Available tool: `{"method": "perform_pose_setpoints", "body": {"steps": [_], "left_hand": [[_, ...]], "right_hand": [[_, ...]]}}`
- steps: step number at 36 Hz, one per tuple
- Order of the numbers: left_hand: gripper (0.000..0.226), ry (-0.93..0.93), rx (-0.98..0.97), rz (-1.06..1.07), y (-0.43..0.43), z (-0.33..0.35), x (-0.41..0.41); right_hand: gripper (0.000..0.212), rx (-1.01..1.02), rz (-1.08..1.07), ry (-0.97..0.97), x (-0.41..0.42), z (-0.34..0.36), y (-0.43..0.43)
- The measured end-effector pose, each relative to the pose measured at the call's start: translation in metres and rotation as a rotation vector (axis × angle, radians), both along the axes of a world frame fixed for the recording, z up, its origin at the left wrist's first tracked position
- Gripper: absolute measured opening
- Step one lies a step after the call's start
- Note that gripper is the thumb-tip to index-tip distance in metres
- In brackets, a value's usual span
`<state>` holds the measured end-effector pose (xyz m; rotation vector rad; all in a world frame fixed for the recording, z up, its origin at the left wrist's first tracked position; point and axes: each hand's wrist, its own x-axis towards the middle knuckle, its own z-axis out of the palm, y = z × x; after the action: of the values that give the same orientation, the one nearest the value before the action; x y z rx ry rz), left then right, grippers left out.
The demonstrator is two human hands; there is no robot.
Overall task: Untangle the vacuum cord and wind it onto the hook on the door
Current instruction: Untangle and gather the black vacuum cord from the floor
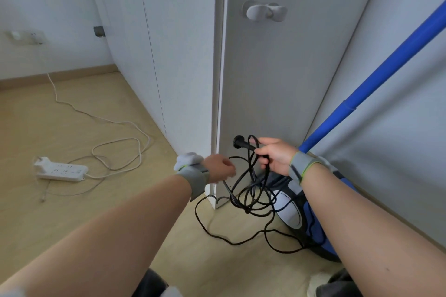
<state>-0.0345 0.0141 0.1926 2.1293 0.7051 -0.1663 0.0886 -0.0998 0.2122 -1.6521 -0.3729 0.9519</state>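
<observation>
While untangling cord [251, 200] low beside door [277, 67] and vacuum [292, 212] | grips plug [240, 142] and several loops with right hand [275, 155] | pinches one strand with left hand [219, 167] | looks barely begun, knot hanging and slack trailing on floor [24, 128] | leaves hook [264, 11] above bare, all winding undone

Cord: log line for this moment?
stage: untangling | right hand: grips plug | left hand: holds cord | hook: bare
</observation>
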Motion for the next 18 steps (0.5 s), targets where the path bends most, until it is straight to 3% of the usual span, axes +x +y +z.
{"method": "perform_pose_setpoints", "body": {"steps": [3,5,7,11,14,18], "left_hand": [[0.039,0.059,-0.056,-0.152,-0.012,-0.003,0.004],[0.029,0.018,-0.051,-0.136,-0.016,-0.005,0.006],[0.013,-0.05,-0.061,-0.061,-0.015,-0.005,0.006],[0.023,-0.164,-0.141,0.193,-0.002,-0.008,0.003],[0.014,-0.207,-0.274,0.397,0.009,-0.008,-0.001],[0.017,-0.156,-0.161,0.466,0.023,-0.017,-0.002]], "right_hand": [[0.041,0.016,-0.008,0.011,0.001,-0.001,0.001],[0.04,0.018,-0.013,0.0,0.002,-0.003,0.001],[0.036,0.011,-0.021,-0.031,0.003,-0.005,0.001],[0.029,-0.013,-0.054,-0.071,0.006,-0.01,0.0],[0.027,-0.019,-0.048,-0.066,0.01,-0.011,-0.003],[0.024,0.006,0.005,-0.018,0.009,-0.004,-0.004]]}}
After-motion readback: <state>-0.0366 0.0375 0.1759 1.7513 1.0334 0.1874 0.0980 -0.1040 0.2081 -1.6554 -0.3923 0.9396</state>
